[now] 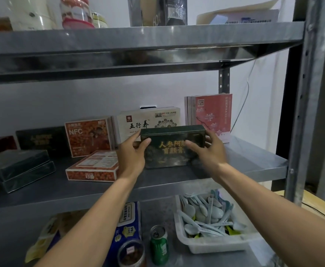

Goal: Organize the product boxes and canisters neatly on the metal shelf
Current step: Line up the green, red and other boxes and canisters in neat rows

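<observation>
Forearms (pixel 92 218) reach in from the near edge, over the lowest level. Down there, left to right: yellow snack bag (pixel 42 237), blue-and-white carton (pixel 129 224), jar (pixel 131 254) of brown contents, green can (pixel 159 245) upright, white tray (pixel 215 245) holding pale spoons (pixel 202 212).

Middle level of the metal shelf (pixel 254 162), left to right:
- 2 dark flat boxes (pixel 17 170) stacked, near left.
- Black box (pixel 40 140) on edge, far side.
- Orange NFC box (pixel 88 136) upright just beside it.
- Second orange box (pixel 93 166) lying flat in front of that.
- Left hand (pixel 131 153) grips the left end of the dark green box (pixel 172 149), thumb on its front face, fingers curled behind.
- That box, with gold characters, stands on its long edge right of centre, just in front of a white box (pixel 136 122).
- Right hand (pixel 209 149) clamps the right end, thumb on the front, fingers over the top corner.
- Pink blossom box (pixel 212 114) upright, far right.

Top level: clear canister (pixel 75 12) left, dark cartons (pixel 157 10) centre, flat white packages (pixel 238 16) right.
</observation>
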Tool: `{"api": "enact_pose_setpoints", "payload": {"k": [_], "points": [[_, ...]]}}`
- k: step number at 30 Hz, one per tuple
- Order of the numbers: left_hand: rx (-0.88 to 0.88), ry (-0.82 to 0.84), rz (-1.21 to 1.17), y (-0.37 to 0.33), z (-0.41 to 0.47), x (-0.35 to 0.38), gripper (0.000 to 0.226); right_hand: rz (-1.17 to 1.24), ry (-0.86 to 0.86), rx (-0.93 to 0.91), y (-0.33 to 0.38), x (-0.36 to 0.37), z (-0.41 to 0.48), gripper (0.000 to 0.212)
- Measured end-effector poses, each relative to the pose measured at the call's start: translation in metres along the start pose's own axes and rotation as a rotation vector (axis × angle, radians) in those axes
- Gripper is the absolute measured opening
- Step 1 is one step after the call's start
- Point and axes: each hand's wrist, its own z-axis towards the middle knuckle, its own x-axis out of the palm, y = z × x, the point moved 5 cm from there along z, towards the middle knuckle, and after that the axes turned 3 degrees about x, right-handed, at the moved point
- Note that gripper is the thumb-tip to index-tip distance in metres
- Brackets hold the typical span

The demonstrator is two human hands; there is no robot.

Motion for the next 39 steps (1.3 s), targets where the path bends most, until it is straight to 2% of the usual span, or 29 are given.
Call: {"api": "enact_pose_setpoints", "payload": {"k": [7, 15, 23, 28, 34, 37, 39], "points": [[-0.077, 0.052, -0.088, 0.016, -0.006, 0.01, 0.056, 0.058, 0.019, -0.003, 0.0, 0.007, -0.005, 0.052], [-0.042, 0.063, -0.111, 0.008, 0.004, -0.001, 0.054, -0.06, -0.016, -0.074, 0.02, 0.008, -0.004, 0.069], [-0.024, 0.033, -0.079, -0.005, 0.021, -0.04, 0.053, -0.014, -0.011, -0.14, 0.065, 0.025, -0.007, 0.061], [-0.072, -0.019, 0.07, -0.004, 0.022, -0.091, 0.054, 0.069, 0.008, -0.174, 0.084, 0.053, -0.011, 0.06], [-0.083, -0.106, 0.331, 0.03, 0.024, -0.183, 0.048, 0.033, 0.019, -0.253, 0.105, 0.106, -0.029, 0.059], [-0.115, -0.037, 0.535, 0.062, 0.033, -0.229, 0.056, 0.018, -0.005, -0.224, 0.108, 0.14, -0.038, 0.058], [-0.101, 0.048, 0.757, 0.083, 0.04, -0.26, 0.061, 0.009, -0.006, -0.202, 0.108, 0.166, -0.042, 0.058]]}}
